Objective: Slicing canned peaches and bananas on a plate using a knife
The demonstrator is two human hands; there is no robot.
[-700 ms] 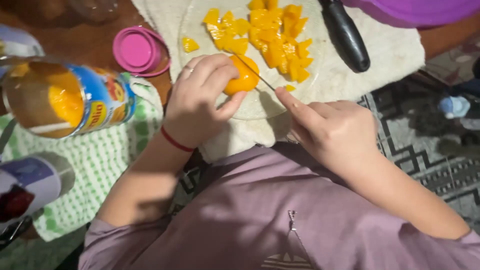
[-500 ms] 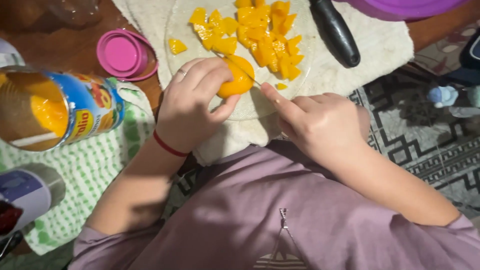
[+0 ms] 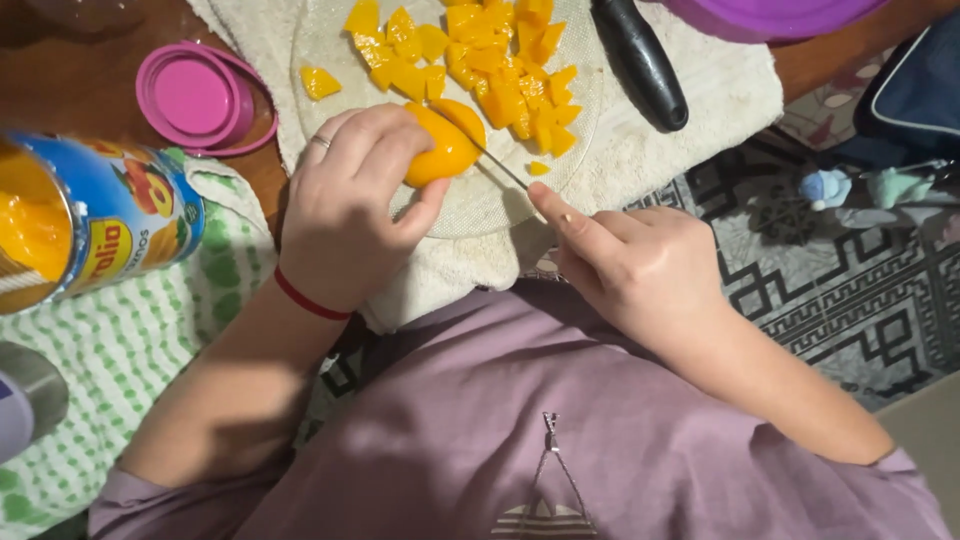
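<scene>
Left hand [image 3: 350, 210] curled over one peach half [image 3: 445, 145], fingers on top, thumb against its near side, pinning it to the clear glass board [image 3: 470, 205]. Red band on that wrist; ring on one finger. Right hand [image 3: 640, 265] closed around a knife [image 3: 495, 165]; forefinger lies along the spine, handle hidden in the fist. Only the thin blade edge shows, meeting the peach half at its right side.

Board sits on a cream towel [image 3: 700, 110]. Beyond the peach half, a heap of yellow peach cubes [image 3: 480, 60], too crowded to count; one cube [image 3: 320, 82] lies apart to the left, one small bit [image 3: 538, 168] near the blade.

One black handle [image 3: 640, 60] rests on the towel, its top cut off by the frame. One pink round lid [image 3: 200, 98] on the brown table. One open tin [image 3: 80, 225], blue label with yellow and red patches, lies at far left on a green-and-white checked cloth [image 3: 120, 360], peach visible inside; partly cut off. A second metal can [image 3: 30, 400], lower left, mostly out of frame. Purple bowl rim [image 3: 770, 15] at top edge.
</scene>
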